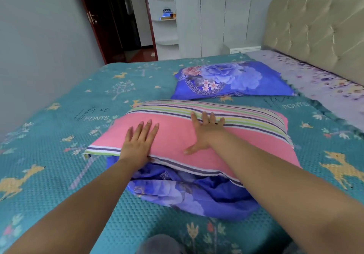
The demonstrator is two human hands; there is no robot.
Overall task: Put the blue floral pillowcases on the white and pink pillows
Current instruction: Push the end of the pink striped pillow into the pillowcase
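A pink pillow (pixel 177 135) with green, purple and white stripes lies across the middle of the bed. Its near edge rests on a crumpled blue floral pillowcase (pixel 189 194). My left hand (pixel 138 139) lies flat on the pillow's left part, fingers straight. My right hand (pixel 204 131) presses flat on the pillow's middle, fingers spread toward the striped band. Farther back lies a second pillow (pixel 232 80) inside a blue floral case.
The bed carries a teal cover (pixel 59 135) with deer and tree prints. A purple floral sheet (pixel 315 80) and a padded beige headboard (pixel 319 27) are at the right. A grey wall (pixel 39 46) runs along the left; an open doorway (pixel 122 21) and white shelves (pixel 165 17) stand behind.
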